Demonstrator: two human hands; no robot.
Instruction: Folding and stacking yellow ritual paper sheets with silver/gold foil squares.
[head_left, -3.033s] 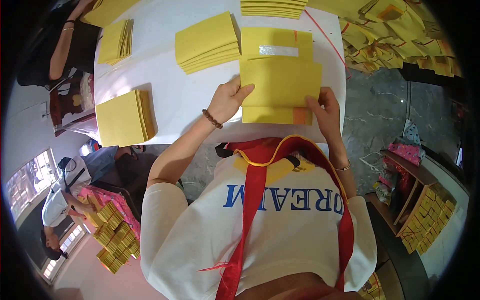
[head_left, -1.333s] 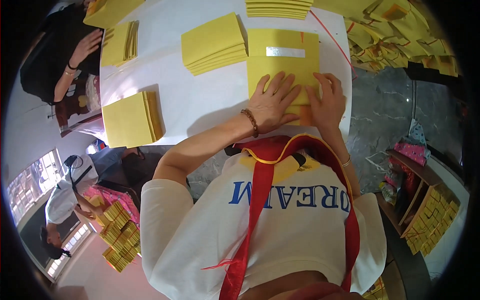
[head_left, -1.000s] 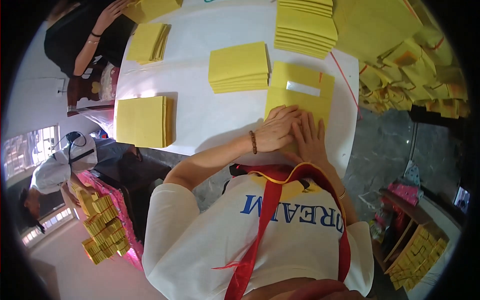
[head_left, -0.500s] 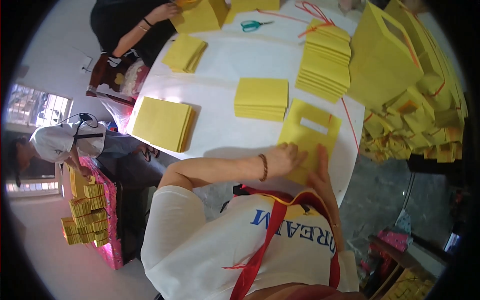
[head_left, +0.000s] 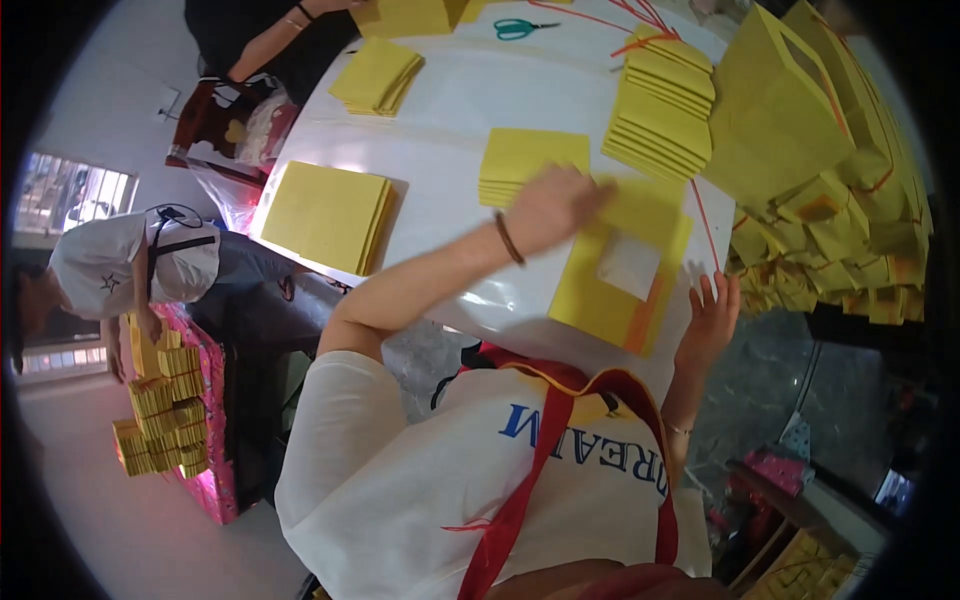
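Observation:
A yellow paper bag (head_left: 583,290), with a cut-out window and an orange strip, lies partly unfolded on the white table in front of me. My left hand (head_left: 555,208), a brown bracelet at its wrist, is closed at the raised upper part of the bag; motion smears the fingertips and that part. To the right of the bag, my right hand (head_left: 710,318) is open by the table edge, fingers spread and holding nothing. Just beyond my left hand sits a stack of folded yellow paper (head_left: 535,150), partly covered by it.
More yellow stacks lie at left (head_left: 325,215), far left (head_left: 378,75) and right (head_left: 660,105). Green-handled scissors (head_left: 515,29) rest at the far side. Upright yellow bags (head_left: 785,100) crowd the right edge. One co-worker's arm (head_left: 280,40) reaches in; another person (head_left: 110,265) stands left.
My left hand has moved up and away from me, raising part of the bag. My right hand has let go and shifted right. The bag is now spread wider.

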